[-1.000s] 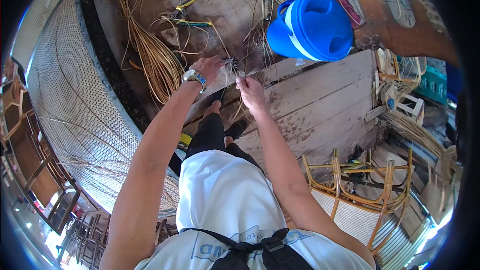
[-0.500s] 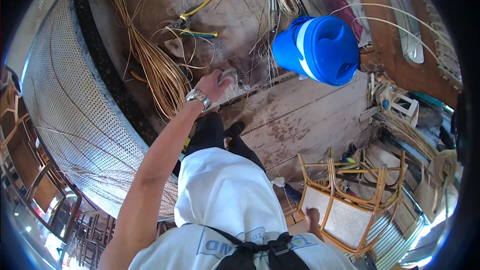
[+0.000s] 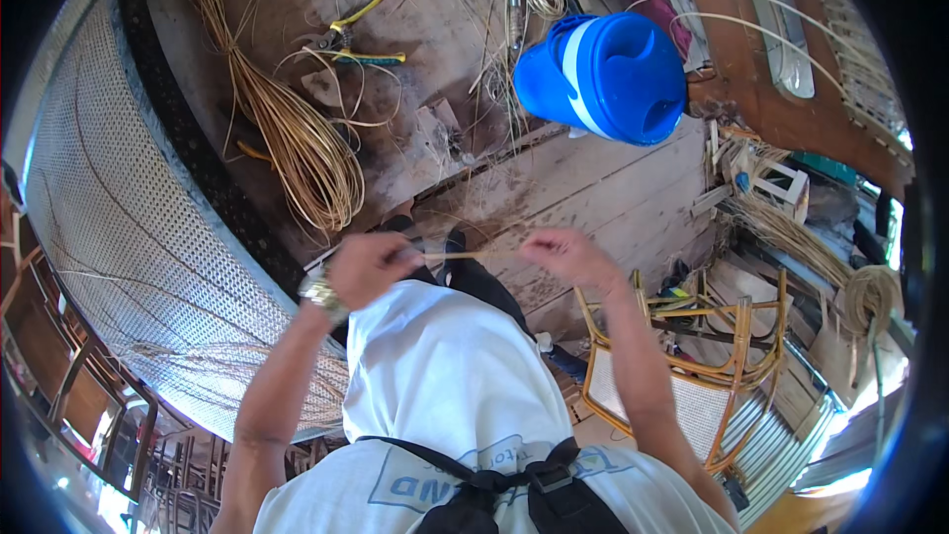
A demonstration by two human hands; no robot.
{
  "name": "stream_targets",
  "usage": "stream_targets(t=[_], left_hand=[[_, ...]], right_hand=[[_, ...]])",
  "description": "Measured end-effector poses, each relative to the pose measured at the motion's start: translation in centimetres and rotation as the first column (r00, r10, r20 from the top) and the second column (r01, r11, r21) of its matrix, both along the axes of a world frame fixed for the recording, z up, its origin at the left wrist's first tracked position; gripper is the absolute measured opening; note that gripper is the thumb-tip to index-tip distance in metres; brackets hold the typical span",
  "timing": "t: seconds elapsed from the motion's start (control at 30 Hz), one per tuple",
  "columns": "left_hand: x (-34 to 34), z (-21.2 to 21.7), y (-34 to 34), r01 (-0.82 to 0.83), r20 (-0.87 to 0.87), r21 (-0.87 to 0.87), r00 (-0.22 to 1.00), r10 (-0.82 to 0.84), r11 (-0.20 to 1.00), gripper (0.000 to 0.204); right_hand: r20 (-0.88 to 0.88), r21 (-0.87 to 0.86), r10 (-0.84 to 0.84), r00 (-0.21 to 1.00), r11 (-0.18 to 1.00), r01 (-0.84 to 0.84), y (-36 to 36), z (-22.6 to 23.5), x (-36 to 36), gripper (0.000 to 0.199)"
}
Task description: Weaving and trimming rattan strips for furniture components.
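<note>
Between my two hands, in front of my shirt, runs a short pale rattan strand (image 3: 470,255). My left hand (image 3: 371,267), with a watch on its wrist, is closed on the strand's left end. At the other end my right hand (image 3: 571,255) pinches it; both hands are slightly blurred. Beyond my left hand lies a tied bundle of rattan strands (image 3: 316,168) on the wooden worktop (image 3: 297,0). Pruning shears (image 3: 371,58) with yellow and green handles rest open farther back, among loose curls of strand.
A blue lidded jug (image 3: 633,79) stands at the right back. Woven cane webbing (image 3: 129,208) with a dark edge curves along the left. A rattan chair frame (image 3: 707,415) lies at the right, below more strand bundles (image 3: 791,237). A metal rod (image 3: 514,0) lies at the back.
My left hand has drawn back from the worktop toward my body. My right hand has come up from low at the right, and a strand now stretches between both.
</note>
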State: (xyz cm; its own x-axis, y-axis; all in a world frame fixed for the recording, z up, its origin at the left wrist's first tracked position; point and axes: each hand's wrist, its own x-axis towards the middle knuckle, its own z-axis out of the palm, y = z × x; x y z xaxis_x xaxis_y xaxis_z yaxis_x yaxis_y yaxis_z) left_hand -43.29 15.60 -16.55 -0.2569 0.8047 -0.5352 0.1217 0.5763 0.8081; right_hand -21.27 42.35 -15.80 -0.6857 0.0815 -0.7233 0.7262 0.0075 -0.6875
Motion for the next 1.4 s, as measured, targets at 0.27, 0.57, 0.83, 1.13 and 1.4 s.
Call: stream_targets(t=[0.27,0.57,0.83,1.13,1.4], left_hand=[[-7.2,4.9,-14.2,-0.19,-0.486,-0.346,0.874,-0.002,0.919,0.029],[6.2,3.7,-19.7,-0.316,-0.721,-0.303,0.693,0.001,0.899,0.027],[22.8,4.4,-7.6,-0.423,-0.559,-0.033,0.759,0.334,0.906,0.029],[35.6,0.6,2.9,-0.487,0.39,0.222,0.838,0.381,0.845,0.052],[34.4,-0.7,2.1,-0.851,0.876,0.053,0.29,0.385,0.523,0.027]], right_hand=[[0.437,0.453,0.264,0.86,0.761,-0.465,20.4,-2.9,23.1,0.026],[0.312,0.681,0.143,0.939,0.656,-0.326,25.3,-1.4,34.2,0.03],[-0.153,0.03,-0.126,0.98,0.991,0.133,8.9,1.7,27.7,0.017],[-0.4,-0.143,-0.134,0.907,0.986,0.083,-2.2,4.3,26.1,0.015],[-0.476,-0.053,0.013,0.88,0.998,-0.043,-6.8,1.8,24.5,0.011]])
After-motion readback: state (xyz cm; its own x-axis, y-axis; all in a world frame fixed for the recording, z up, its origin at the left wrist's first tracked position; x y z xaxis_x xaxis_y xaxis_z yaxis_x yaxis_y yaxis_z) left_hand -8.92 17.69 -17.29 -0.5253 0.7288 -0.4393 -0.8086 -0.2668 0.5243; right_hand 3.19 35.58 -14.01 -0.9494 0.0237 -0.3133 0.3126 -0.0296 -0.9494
